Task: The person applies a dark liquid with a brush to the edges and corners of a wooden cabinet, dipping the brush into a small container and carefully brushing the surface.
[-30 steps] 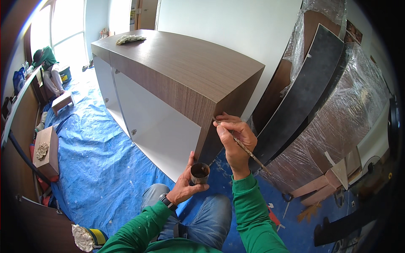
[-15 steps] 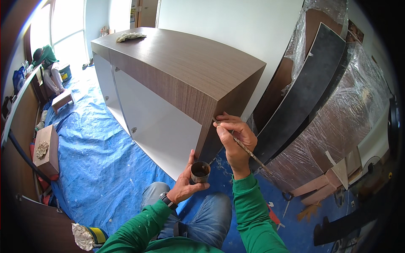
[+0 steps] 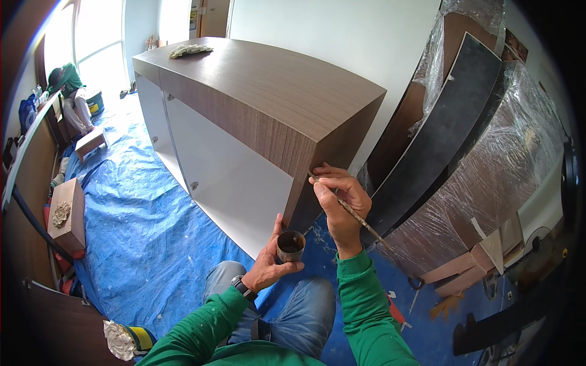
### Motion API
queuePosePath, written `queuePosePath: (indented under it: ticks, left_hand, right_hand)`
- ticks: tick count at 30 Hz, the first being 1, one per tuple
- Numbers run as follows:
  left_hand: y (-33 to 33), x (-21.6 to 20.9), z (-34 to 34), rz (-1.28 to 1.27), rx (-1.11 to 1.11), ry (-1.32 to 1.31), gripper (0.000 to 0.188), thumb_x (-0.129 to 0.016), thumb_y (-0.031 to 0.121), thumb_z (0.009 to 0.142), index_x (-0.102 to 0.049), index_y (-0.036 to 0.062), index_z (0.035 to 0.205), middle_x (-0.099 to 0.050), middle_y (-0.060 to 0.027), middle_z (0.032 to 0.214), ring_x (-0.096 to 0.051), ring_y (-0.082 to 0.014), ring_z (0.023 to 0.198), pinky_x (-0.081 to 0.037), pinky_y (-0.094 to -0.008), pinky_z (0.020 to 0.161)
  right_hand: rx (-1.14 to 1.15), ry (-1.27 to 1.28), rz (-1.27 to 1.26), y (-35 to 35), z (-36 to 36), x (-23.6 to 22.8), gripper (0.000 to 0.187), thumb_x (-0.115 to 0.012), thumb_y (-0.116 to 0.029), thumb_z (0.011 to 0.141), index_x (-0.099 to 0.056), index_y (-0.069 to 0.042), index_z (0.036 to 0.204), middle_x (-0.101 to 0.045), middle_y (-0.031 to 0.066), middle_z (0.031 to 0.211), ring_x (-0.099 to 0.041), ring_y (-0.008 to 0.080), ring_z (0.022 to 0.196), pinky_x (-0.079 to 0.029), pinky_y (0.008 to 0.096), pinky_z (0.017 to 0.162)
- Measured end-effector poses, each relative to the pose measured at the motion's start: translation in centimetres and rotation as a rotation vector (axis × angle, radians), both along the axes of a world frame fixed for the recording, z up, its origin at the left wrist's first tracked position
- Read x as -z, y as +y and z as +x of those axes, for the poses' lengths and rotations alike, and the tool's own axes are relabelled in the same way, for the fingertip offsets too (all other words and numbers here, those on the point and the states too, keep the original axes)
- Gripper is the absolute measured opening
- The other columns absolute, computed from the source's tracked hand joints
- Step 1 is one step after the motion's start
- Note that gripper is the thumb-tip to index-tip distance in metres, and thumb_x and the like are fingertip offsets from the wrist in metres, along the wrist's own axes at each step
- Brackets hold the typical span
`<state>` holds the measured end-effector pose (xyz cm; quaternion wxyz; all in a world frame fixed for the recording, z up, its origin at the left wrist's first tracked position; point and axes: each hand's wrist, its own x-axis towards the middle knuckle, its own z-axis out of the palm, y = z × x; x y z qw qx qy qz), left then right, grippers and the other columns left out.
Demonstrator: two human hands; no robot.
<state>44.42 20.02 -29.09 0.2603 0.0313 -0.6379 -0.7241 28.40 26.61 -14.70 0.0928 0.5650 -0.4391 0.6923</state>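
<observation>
We are holding a small round cup (image 3: 292, 257) in our left hand (image 3: 268, 268), whose fingers are curling partway around its wall while the thumb is lying along the near side and one finger is pointing up beside the cabinet's front edge. The mouth of the cup is facing up toward us, showing a dark inside, and the cup is sitting just in front of the lower near corner of the cabinet (image 3: 262, 94). Our right hand (image 3: 345, 204) is pinching a thin, speckled stick (image 3: 369, 230) between thumb and fingers, nearly closed on it, with the long end slanting down to the right and the other end reaching the front edge of the brown end panel; we are not managing to tell whether that tip is touching the wood. The cabinet is showing a curved wood-grain top and a white, open front, and a crumpled pale cloth (image 3: 190, 51) is lying at the top's far end. Beneath it all a blue sheet (image 3: 146, 201) is covering the floor. To the right, a dark curved panel (image 3: 439, 116) is leaning, and at the far left a co-worker (image 3: 72, 91) in green is bending over.
</observation>
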Motion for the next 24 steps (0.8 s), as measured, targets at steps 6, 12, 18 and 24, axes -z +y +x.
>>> queuePosePath:
  ticks: [6, 12, 18, 24]
  left_hand:
    - [0.2, -0.3, 0.0, 0.054, 0.006, 0.0, 0.064, -0.083, 0.027, 0.076, -0.063, 0.0073, 0.134, 0.006, -0.0162, 0.173, -0.027, -0.0257, 0.154, -0.032, -0.0403, 0.12]
    - [-0.1, -0.2, 0.1, -0.033, -0.011, -0.005, 0.064, -0.083, 0.027, 0.076, -0.062, 0.0063, 0.134, 0.007, -0.0156, 0.173, -0.024, -0.0267, 0.155, -0.031, -0.0405, 0.12]
    - [-0.2, -0.4, 0.2, -0.013, 0.013, -0.022, 0.064, -0.083, 0.025, 0.077, -0.062, 0.0065, 0.134, 0.006, -0.0151, 0.173, -0.021, -0.0262, 0.156, -0.03, -0.0405, 0.121]
    - [-0.9, -0.2, 0.4, 0.071, 0.052, -0.046, 0.072, -0.086, 0.023, 0.076, -0.057, 0.0037, 0.139, -0.008, -0.0155, 0.172, -0.03, -0.0266, 0.152, -0.03, -0.0403, 0.12]
  right_hand:
    - [-0.019, -0.074, -0.023, 0.0, 0.6, -0.2, 0.01, -0.071, 0.007, 0.088, -0.069, -0.001, 0.094, -0.076, 0.0122, 0.095, -0.071, 0.0238, 0.102, -0.048, 0.0469, 0.109]
    - [0.015, -0.023, 0.019, 0.0, 0.3, 0.3, 0.01, -0.071, 0.006, 0.088, -0.069, -0.001, 0.095, -0.076, 0.0117, 0.095, -0.071, 0.024, 0.102, -0.048, 0.0473, 0.109]
    - [-0.033, -0.062, 0.007, 0.9, 1.0, 0.7, 0.011, -0.07, 0.005, 0.089, -0.067, -0.002, 0.096, -0.075, 0.0118, 0.095, -0.072, 0.0232, 0.1, -0.047, 0.0488, 0.109]
    - [-0.056, -0.213, 0.119, 4.6, 3.6, 1.2, 0.009, -0.068, 0.002, 0.093, -0.062, -0.001, 0.097, -0.073, 0.0182, 0.095, -0.074, 0.0227, 0.091, -0.048, 0.0525, 0.108]
